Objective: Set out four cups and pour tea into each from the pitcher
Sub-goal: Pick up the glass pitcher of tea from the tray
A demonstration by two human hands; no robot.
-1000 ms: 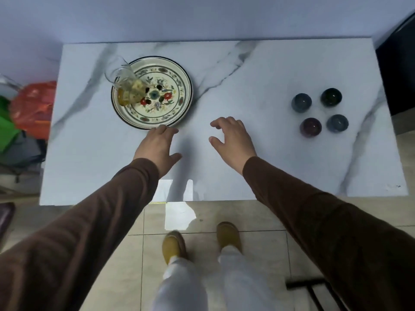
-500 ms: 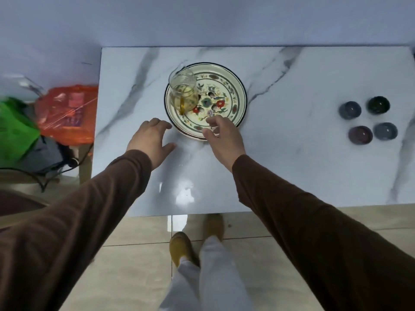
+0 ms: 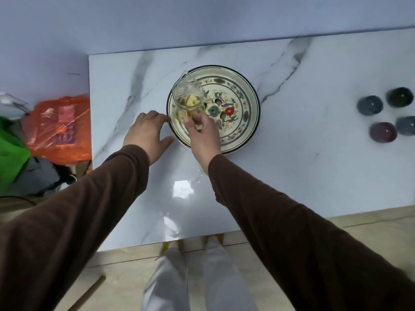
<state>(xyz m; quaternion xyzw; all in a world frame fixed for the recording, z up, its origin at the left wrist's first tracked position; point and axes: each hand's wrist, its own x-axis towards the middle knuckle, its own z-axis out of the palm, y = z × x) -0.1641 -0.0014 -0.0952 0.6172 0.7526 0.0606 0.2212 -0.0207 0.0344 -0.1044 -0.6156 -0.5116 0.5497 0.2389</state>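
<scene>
Contact is made at the near side of the clear glass pitcher of yellow tea (image 3: 188, 98), standing on the floral ceramic plate (image 3: 241, 122), by the right hand (image 3: 203, 131), fingers pinched there. Beside the plate's left rim, the left hand (image 3: 150, 133) is spread on the white marble counter (image 3: 292, 176). Four small dark cups (image 3: 389, 115) are clustered far right.
</scene>
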